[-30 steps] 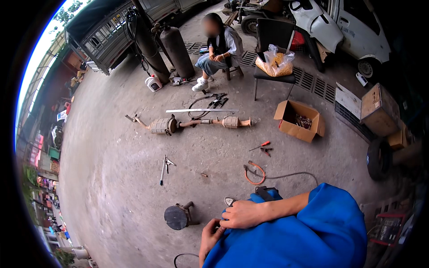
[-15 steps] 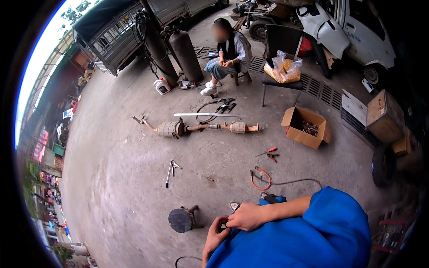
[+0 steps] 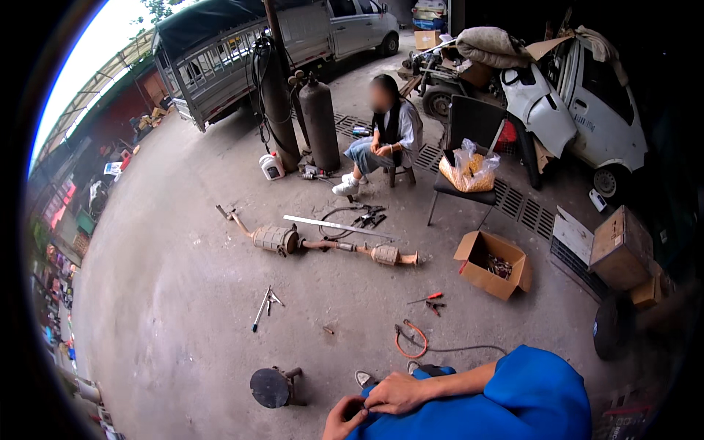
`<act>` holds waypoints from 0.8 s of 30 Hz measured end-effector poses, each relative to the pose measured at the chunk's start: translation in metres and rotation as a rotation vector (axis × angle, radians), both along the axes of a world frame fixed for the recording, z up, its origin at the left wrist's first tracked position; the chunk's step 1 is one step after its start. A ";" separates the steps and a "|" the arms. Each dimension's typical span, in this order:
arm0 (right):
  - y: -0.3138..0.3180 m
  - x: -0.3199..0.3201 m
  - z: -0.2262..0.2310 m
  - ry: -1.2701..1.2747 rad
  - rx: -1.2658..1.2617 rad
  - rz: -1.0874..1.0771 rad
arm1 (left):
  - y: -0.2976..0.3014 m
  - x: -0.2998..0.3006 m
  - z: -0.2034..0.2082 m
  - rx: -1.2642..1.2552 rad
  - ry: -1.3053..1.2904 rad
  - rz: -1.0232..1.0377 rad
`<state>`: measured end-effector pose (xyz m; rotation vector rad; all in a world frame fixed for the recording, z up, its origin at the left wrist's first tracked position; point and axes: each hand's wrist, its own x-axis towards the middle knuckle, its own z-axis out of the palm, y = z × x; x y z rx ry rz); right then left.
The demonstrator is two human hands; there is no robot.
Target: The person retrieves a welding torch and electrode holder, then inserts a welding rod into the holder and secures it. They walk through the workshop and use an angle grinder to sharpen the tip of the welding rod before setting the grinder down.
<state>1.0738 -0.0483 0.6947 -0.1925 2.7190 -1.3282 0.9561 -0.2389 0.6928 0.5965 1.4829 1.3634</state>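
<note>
The concrete floor (image 3: pixel 183 308) carried a round stool (image 3: pixel 270 387) near the left hand (image 3: pixel 345 419), which met the right hand (image 3: pixel 397 394) at the blue garment (image 3: pixel 484 412); whether either grip (partly hidden) held anything could not be determined.

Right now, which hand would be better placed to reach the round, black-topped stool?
Probably the left hand: it appears nearer the round, black-topped stool, which is off to its left. The right hand sits farther across.
</note>
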 end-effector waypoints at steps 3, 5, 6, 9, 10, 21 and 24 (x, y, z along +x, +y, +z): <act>0.003 -0.001 0.001 -0.049 -0.024 -0.049 | -0.012 -0.003 -0.005 -0.058 0.190 -0.024; 0.007 -0.007 0.004 -0.082 -0.005 -0.019 | -0.021 -0.007 -0.021 -0.069 0.336 -0.072; 0.007 -0.011 0.005 -0.095 0.001 0.002 | -0.028 -0.002 -0.040 -0.040 0.197 0.005; 0.003 -0.012 -0.008 -0.081 -0.071 -0.052 | -0.031 0.001 -0.051 -0.038 0.071 0.114; 0.003 -0.012 -0.010 -0.097 -0.101 -0.071 | -0.029 0.002 -0.045 -0.056 0.107 0.127; 0.055 -0.034 0.042 0.488 0.412 -0.057 | 0.033 -0.025 -0.013 0.129 0.264 0.298; 0.064 -0.045 0.062 0.598 0.416 -0.068 | 0.042 -0.032 0.012 0.137 0.373 0.270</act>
